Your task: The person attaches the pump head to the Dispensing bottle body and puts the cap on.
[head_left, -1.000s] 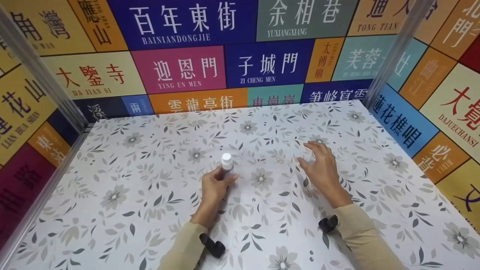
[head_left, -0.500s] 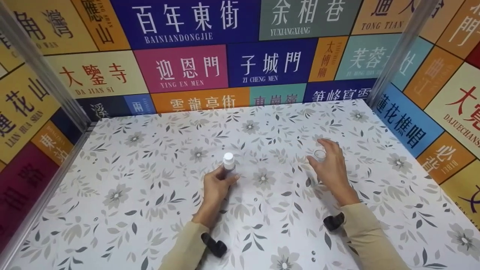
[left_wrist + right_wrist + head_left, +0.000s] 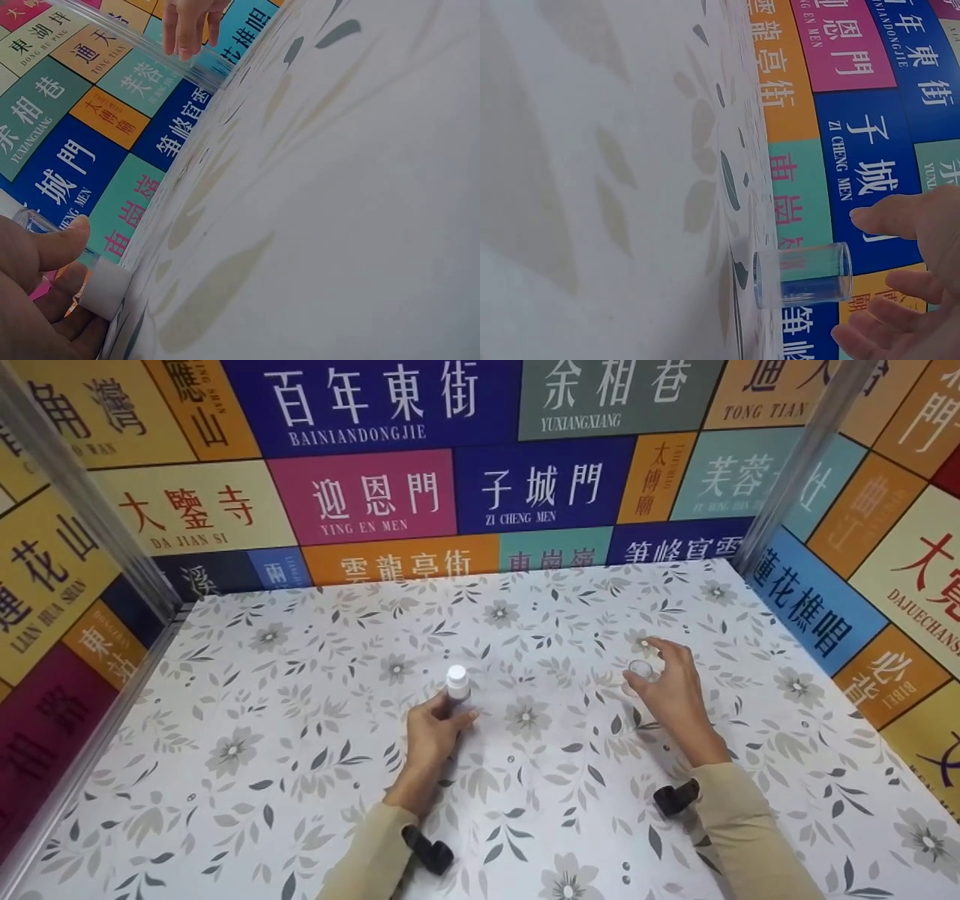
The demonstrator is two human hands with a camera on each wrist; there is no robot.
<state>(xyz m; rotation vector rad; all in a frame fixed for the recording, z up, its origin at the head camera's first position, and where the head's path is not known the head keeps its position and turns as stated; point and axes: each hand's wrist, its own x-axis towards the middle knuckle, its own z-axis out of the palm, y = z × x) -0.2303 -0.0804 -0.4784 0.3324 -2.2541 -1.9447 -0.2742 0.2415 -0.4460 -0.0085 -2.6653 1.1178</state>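
My left hand (image 3: 435, 727) grips a small clear bottle (image 3: 34, 221) between thumb and fingers. Its white top (image 3: 456, 676) sticks out beyond the fingers; much of the body is hidden by the hand. On the table to the right stands a small see-through cylindrical cap (image 3: 802, 275). My right hand (image 3: 673, 690) is just beside it, thumb and fingers spread apart. In the right wrist view, gaps show between the cap and both the thumb (image 3: 885, 216) and the fingers (image 3: 870, 326).
A white cloth (image 3: 315, 660) with grey flowers and leaves covers the table. Coloured sign-patterned walls (image 3: 360, 495) rise at the back and sides. Clear corner posts (image 3: 787, 472) stand at the back corners. Each wrist carries a black camera mount (image 3: 427, 851).
My right hand has shifted right, drawing back from the clear cap, which stays on the table and shows better now. My left hand keeps the bottle in about the same place.
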